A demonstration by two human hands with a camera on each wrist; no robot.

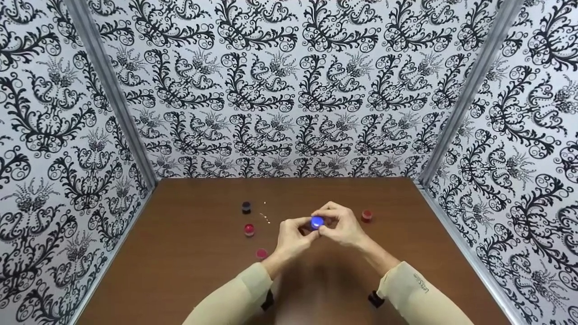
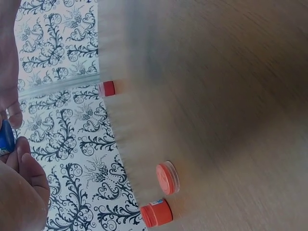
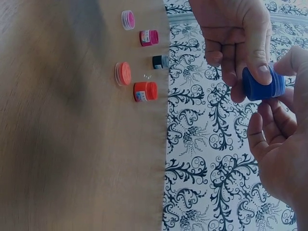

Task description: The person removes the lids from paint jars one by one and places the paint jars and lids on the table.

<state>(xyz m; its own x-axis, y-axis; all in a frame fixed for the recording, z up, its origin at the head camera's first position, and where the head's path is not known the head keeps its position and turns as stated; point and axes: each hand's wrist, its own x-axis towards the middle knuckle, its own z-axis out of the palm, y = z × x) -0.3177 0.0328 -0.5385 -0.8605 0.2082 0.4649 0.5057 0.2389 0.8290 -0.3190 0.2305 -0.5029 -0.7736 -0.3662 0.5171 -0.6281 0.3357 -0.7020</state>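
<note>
Between my two hands, above the table, is a small blue jar (image 1: 317,222) with a clear ridged lid. My left hand (image 1: 295,237) holds the jar body, its thumb lying along the side in the right wrist view. At the lid end, the fingers and thumb of my right hand (image 1: 341,225) pinch the ridged rim. In the left wrist view only part of the blue jar (image 2: 6,138) shows at the left edge. An orange jar (image 3: 145,91) and an orange lid (image 3: 122,73) rest on the table; the head view does not clearly show them.
A dark jar (image 1: 246,207), a pinkish-red jar (image 1: 249,230) and a pink lid (image 1: 261,254) stand on the left of the brown table (image 1: 189,271). White specks (image 1: 265,219) lie near them. To the right is a red jar (image 1: 366,216). Patterned walls (image 1: 289,90) enclose the table.
</note>
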